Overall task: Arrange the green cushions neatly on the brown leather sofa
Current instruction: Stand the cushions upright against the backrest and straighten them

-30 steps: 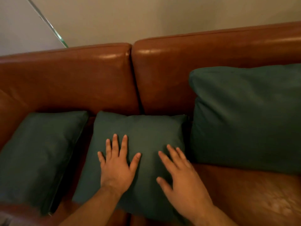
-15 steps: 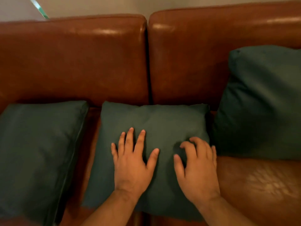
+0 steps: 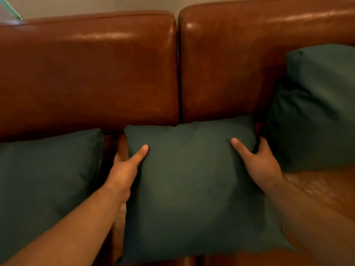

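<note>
Green middle cushion (image 3: 192, 185) (unlabelled) gripped.

Left hand (image 3: 124, 169), right hand (image 3: 259, 164) clamped, thumbs forward.

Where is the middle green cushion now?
In the head view, the middle green cushion lies centre, held between left hand and right hand.
</note>
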Tool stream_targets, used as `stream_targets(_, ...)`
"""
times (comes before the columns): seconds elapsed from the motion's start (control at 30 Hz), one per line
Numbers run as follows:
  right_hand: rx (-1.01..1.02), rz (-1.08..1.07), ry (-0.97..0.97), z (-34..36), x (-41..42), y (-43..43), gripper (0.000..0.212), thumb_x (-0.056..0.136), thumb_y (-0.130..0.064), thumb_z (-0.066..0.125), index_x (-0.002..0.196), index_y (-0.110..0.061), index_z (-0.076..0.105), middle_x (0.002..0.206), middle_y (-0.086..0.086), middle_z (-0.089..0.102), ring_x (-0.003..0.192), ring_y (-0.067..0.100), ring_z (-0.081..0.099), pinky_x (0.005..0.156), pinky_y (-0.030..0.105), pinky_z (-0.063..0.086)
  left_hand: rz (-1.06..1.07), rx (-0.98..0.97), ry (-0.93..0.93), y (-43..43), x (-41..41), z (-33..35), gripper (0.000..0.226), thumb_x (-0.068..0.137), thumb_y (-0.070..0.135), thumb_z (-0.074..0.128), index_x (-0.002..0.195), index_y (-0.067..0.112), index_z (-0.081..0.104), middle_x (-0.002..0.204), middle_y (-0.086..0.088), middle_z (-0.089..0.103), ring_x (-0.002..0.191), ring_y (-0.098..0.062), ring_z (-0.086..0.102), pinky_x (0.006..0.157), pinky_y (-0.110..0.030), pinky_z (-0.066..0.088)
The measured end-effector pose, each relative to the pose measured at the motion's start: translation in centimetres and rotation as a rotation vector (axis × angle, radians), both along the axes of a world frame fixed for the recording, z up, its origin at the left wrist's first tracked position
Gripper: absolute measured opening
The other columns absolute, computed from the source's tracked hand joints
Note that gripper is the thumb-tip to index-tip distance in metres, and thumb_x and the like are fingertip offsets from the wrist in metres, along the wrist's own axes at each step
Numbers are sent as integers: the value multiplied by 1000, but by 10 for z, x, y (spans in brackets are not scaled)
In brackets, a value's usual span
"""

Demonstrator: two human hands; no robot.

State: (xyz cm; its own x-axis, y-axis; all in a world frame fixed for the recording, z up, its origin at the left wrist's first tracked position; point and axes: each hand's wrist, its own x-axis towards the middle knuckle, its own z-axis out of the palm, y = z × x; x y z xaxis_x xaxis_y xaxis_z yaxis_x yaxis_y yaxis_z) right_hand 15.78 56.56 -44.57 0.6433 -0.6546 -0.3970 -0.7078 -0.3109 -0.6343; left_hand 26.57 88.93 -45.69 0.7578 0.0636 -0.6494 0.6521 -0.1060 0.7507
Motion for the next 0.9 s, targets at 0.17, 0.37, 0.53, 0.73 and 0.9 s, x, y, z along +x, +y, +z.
stream_targets(0.17, 124, -130, -77, 13, 18, -8, 111, 54, -95, 65, 141, -25, 63, 131, -2, 70, 123, 28, 65, 108, 48, 52, -51, -83, -8, -4, 11, 16, 114, 43, 69, 98, 145, 37, 57, 124, 6, 78, 111, -22, 77, 104, -50, 58)
stream_targets(0.37, 158, -192, -386, 57, 28, -9, 74, 55, -102, 61, 101, -44, 69, 95, -32, 70, 101, -6, 67, 101, 30, 52, 106, -124, -259, -2, 22, 63, 83, 51, 71, 94, 120, 29, 75, 117, 4, 81, 107, -17, 78, 98, -44, 61)
stream_targets(0.53, 207, -171, -602, 96, 66, -20, 55, 72, -88, 67, 100, -40, 75, 110, -26, 76, 110, -7, 69, 103, 28, 55, 133, -186, -462, -5, 43, 103, 69, 67, 58, 92, 125, 26, 70, 126, 0, 78, 119, -20, 74, 103, -45, 58)
stream_targets(0.73, 427, -140, -514, 93, 96, -38, 65, 75, -47, 80, 132, -30, 55, 123, -6, 70, 110, 18, 71, 98, 43, 60, 142, -181, -502, -12, 66, 111, 56, 84, 38, 84, 134, 23, 63, 125, -1, 78, 117, -20, 75, 100, -43, 60)
stream_targets(0.9, 494, -190, -620, 95, 102, -48, 61, 73, -8, 74, 133, -14, 64, 110, 3, 79, 95, 21, 79, 78, 38, 64, 264, -141, -459, -1, 85, 117, 35, 95, 38, 76, 128, 26, 69, 116, 3, 81, 108, -17, 78, 94, -45, 64)
